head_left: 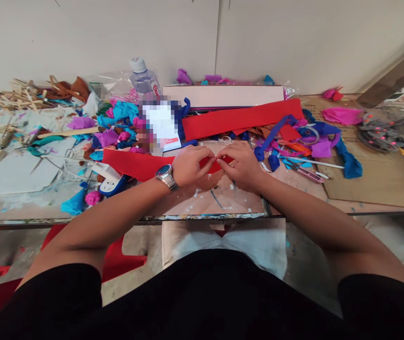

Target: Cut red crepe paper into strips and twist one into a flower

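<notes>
Pinching with thumbs and forefingers, the left hand and the right hand meet almost tip to tip on a red crepe-paper strip. Both grips are narrow, closed on the paper, though the exact fold between the fingertips is too small to make out. A short stretch of the strip shows between and just below the fingers, above the worktable; the longer part runs out to the left, passing behind the left wrist with its silver wristwatch. Its far left end lies just beside a white-and-blue power strip.

Beyond the hands, well within view, a second, wider red strip lies across the scraps. Near the left hand, on its far side, a smartphone shows a bright, partly blurred screen, with a clear plastic bottle standing behind it. To the right of the right hand lie a blue paper strip, a roll of tape and a pink utility knife, near a flat cardboard sheet.
</notes>
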`<state>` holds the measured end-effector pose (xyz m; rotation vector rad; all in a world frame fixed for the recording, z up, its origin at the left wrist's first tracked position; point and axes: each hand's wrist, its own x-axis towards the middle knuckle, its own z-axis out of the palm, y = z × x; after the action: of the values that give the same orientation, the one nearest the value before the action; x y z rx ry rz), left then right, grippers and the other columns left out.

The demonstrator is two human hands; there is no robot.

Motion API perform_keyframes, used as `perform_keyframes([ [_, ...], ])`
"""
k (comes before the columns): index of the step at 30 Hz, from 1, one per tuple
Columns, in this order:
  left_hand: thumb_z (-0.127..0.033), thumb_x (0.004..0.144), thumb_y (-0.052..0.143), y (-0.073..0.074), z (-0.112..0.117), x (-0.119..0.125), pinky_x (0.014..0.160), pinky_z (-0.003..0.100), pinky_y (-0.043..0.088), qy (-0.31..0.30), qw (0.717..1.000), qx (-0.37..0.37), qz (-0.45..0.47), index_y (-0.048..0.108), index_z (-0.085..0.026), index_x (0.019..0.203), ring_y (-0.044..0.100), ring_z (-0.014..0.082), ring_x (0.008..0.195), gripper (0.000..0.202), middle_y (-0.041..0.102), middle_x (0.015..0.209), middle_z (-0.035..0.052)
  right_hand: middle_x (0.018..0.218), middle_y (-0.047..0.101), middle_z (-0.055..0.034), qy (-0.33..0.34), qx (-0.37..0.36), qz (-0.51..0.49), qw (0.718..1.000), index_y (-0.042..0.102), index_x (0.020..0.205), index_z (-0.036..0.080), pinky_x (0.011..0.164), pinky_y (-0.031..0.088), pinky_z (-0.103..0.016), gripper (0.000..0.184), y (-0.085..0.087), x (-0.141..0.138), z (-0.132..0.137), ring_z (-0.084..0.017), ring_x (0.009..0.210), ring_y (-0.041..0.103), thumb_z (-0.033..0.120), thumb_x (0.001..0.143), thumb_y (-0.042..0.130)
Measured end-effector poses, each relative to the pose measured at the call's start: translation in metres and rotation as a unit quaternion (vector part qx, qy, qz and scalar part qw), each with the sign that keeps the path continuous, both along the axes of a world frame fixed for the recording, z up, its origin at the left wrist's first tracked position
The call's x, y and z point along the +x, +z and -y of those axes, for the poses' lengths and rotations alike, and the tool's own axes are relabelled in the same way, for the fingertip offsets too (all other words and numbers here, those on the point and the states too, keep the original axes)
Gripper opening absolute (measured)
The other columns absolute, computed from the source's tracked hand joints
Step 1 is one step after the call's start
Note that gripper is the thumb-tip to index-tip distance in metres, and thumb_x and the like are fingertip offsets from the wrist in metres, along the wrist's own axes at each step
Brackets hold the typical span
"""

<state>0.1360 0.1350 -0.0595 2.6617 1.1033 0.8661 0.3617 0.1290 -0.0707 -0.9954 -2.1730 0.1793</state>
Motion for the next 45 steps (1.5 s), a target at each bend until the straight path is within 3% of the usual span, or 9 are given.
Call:
perform_keyframes([
  [11, -0.036, 0.106, 0.05, -0.0016, 0.0013, 0.0015, 0.083, 0.038, 0.047, -0.005, 1.0, -0.001, -0.011, 0.074, -0.02, 0.102, 0.069, 0.0221, 0.086, 0.029, 0.078, 0.097, 0.0075, 0.099, 0.073, -0.0071, 0.015, -0.018, 0.025, 0.999, 0.062, 0.095, 0.023, 0.097, 0.039, -0.046, 0.014, -0.0037, -0.0035, -0.0012, -0.027, 0.1, 0.062, 0.032, 0.101, 0.053],
  [32, -0.033, 0.102, 0.057, -0.0062, -0.0004, 0.001, 0.084, 0.038, 0.049, -0.01, 1.0, 0.008, -0.004, 0.075, -0.019, 0.102, 0.07, 0.023, 0.086, 0.024, 0.079, 0.096, 0.008, 0.094, 0.078, -0.0036, -0.003, -0.001, 0.006, 1.0, 0.07, 0.091, 0.024, 0.098, 0.04, -0.046, 0.008, -0.0024, -0.0008, -0.0006, -0.027, 0.1, 0.064, 0.029, 0.094, 0.065],
  [36, -0.032, 0.102, 0.056, -0.0069, -0.0001, 0.0014, 0.082, 0.037, 0.049, 0.0, 1.0, 0.014, -0.004, 0.076, -0.019, 0.101, 0.071, 0.0224, 0.085, 0.024, 0.079, 0.094, 0.0075, 0.098, 0.077, -0.0044, 0.006, -0.002, 0.003, 1.0, 0.07, 0.094, 0.024, 0.098, 0.04, -0.046, 0.01, -0.0019, 0.0005, -0.0014, -0.027, 0.099, 0.064, 0.033, 0.097, 0.065],
  [45, -0.03, 0.1, 0.056, -0.0074, -0.0017, 0.0018, 0.084, 0.039, 0.05, -0.01, 1.0, 0.009, -0.021, 0.075, -0.019, 0.103, 0.072, 0.0232, 0.088, 0.022, 0.08, 0.098, 0.0072, 0.094, 0.075, -0.0034, -0.007, 0.005, 0.017, 1.0, 0.064, 0.09, 0.024, 0.103, 0.035, -0.047, 0.002, -0.002, -0.0023, 0.0002, -0.027, 0.099, 0.062, 0.024, 0.091, 0.064],
])
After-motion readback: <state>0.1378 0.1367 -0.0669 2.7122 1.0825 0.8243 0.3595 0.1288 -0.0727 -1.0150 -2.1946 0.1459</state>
